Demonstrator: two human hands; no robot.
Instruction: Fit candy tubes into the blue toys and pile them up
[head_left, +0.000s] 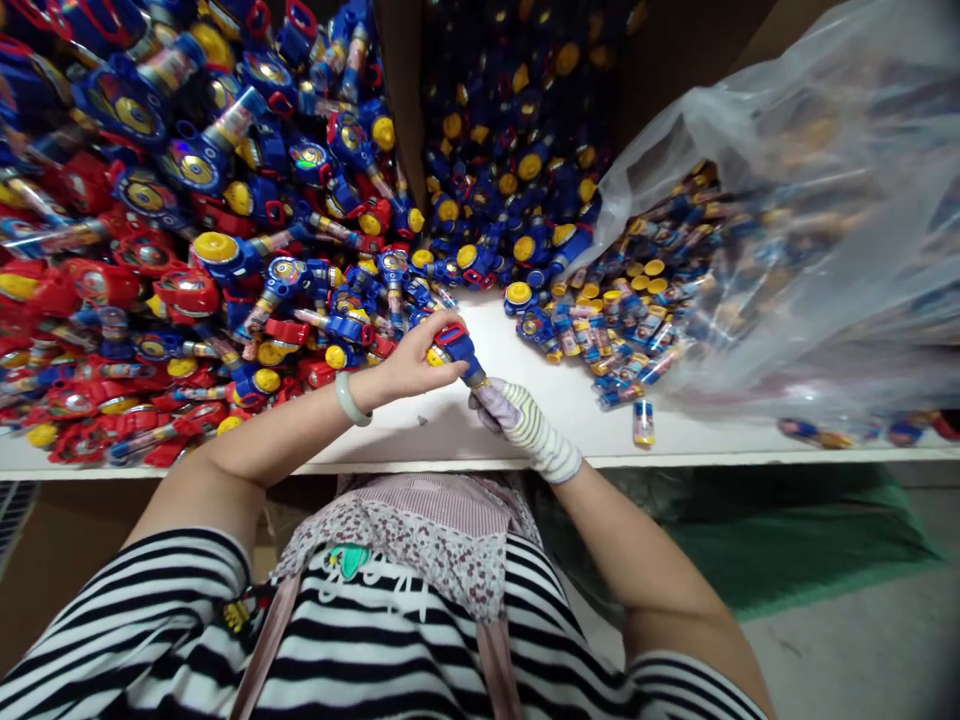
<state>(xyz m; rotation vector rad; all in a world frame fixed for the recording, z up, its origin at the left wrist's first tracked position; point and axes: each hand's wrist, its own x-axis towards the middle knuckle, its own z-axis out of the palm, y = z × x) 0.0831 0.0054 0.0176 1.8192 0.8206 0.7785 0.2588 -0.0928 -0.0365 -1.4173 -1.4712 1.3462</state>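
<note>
Head view: my bare left hand is wrapped around a blue-and-red plastic toy, held over the middle of the white table; my gloved right hand seems to pinch its near end, partly hidden by my fingers; similar toys heap up left; small labelled tubes lie right, beside a translucent plastic bag.

Wears black-and-white striped shirt, flowered apron with pink straps, pale bangle, and striped glove on right hand.
</note>
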